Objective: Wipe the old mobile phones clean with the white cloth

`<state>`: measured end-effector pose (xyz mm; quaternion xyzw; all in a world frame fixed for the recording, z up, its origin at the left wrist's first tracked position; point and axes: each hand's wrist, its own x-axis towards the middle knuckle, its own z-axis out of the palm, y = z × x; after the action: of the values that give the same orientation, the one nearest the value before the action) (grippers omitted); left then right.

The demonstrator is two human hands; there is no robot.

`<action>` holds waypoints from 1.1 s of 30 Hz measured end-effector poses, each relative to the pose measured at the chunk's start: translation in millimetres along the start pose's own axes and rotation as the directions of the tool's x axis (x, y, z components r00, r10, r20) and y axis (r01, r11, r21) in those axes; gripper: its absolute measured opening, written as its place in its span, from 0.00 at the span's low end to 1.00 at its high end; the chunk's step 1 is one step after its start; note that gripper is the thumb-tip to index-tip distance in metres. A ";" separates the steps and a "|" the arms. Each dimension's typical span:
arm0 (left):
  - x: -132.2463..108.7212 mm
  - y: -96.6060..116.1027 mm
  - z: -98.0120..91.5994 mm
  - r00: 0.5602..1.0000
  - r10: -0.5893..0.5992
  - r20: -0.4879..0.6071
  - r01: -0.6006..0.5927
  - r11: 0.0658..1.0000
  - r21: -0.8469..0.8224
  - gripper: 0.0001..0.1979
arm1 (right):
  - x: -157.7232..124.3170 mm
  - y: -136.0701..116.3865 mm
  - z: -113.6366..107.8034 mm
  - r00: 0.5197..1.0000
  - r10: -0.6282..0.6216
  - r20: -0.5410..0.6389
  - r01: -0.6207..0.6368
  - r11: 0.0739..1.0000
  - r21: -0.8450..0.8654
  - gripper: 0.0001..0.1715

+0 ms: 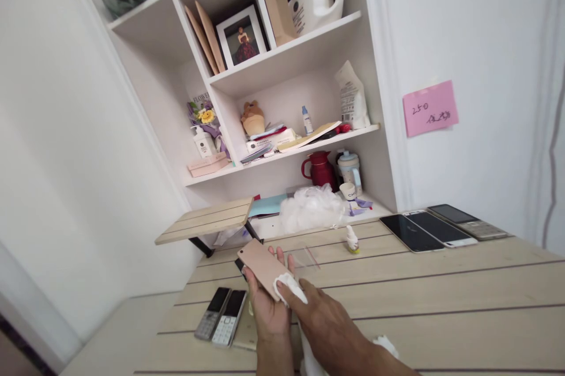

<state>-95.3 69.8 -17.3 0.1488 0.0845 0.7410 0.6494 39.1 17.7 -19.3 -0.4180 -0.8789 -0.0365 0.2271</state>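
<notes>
My left hand holds a rose-gold phone above the wooden table, its back facing up and its small camera at the upper left corner. Fingertips of that hand show along the phone's far right edge. My right hand presses a white tissue onto the lower right end of the phone. More of the white material hangs below the right palm. Left of my hands, a grey keypad phone and a silver keypad phone lie side by side, beside a gold phone partly hidden by my left wrist.
Three phones, including a black one, lie at the table's back right. A small white bottle and a clear plastic bag are behind my hands. A raised wooden stand is at the left. White shelves rise behind the table.
</notes>
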 end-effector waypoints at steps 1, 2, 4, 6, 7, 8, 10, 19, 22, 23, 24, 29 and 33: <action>-1.6 0.3 3.1 1.000 0.002 -0.017 -0.002 1.000 0.002 0.24 | -0.4 -0.9 -1.0 1.000 0.000 0.026 0.000 1.000 0.016 0.50; -3.6 0.4 7.1 0.999 0.001 -0.040 -0.001 1.000 0.008 0.24 | -1.0 -1.9 -2.6 0.999 -0.012 0.044 0.011 0.999 0.037 0.49; -8.1 -0.4 16.5 0.995 0.001 -0.102 0.003 0.999 0.035 0.23 | -2.8 -3.9 -7.8 0.997 -0.076 0.025 0.074 0.993 0.091 0.45; -11.9 -2.0 24.8 0.988 0.006 -0.153 0.004 0.998 0.065 0.22 | -4.3 -4.6 -14.6 0.987 -0.152 -0.050 0.157 0.976 0.152 0.38; -13.0 -3.0 27.4 0.987 0.007 -0.162 0.005 0.997 0.074 0.22 | -4.7 -4.1 -17.9 0.981 -0.173 -0.089 0.186 0.966 0.177 0.35; -13.4 -4.0 28.7 0.987 0.003 -0.159 0.010 0.997 0.079 0.21 | -4.8 -2.9 -20.8 0.977 -0.174 -0.120 0.195 0.962 0.189 0.33; -12.6 -5.7 28.0 0.991 -0.029 -0.128 0.040 0.996 0.081 0.21 | -3.9 0.6 -24.5 0.977 -0.150 -0.155 0.177 0.968 0.180 0.33; -18.9 -10.3 30.9 0.989 -0.104 -0.108 0.124 0.972 0.199 0.23 | 0.8 -3.6 -23.2 0.985 -0.155 -0.078 0.155 0.988 0.002 0.38; -22.0 -11.9 34.7 0.983 -0.124 -0.138 0.151 0.968 0.203 0.23 | 0.6 -5.8 -25.4 0.970 -0.219 -0.107 0.217 0.976 -0.027 0.25; -22.4 -12.1 34.9 0.981 -0.132 -0.140 0.158 0.967 0.201 0.23 | 0.4 -5.3 -26.0 0.968 -0.219 -0.127 0.218 0.976 -0.022 0.22; -22.6 -12.2 34.7 0.981 -0.137 -0.140 0.164 0.967 0.197 0.23 | 0.2 -4.0 -26.4 0.968 -0.206 -0.146 0.207 0.978 -0.006 0.20; -21.9 -14.1 35.0 0.967 -0.223 -0.120 0.242 0.953 0.183 0.25 | 2.8 11.9 -27.1 0.974 -0.155 -0.168 0.165 0.985 0.051 0.22; -23.1 -19.4 41.2 0.967 -0.230 -0.114 0.248 0.951 0.185 0.24 | 6.9 23.0 -28.7 0.981 0.031 -0.190 -0.031 1.000 0.004 0.27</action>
<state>-60.9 46.9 12.7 0.1675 0.2046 0.6508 0.7117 63.2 30.3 6.5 -0.4264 -0.8465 -0.0723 0.3104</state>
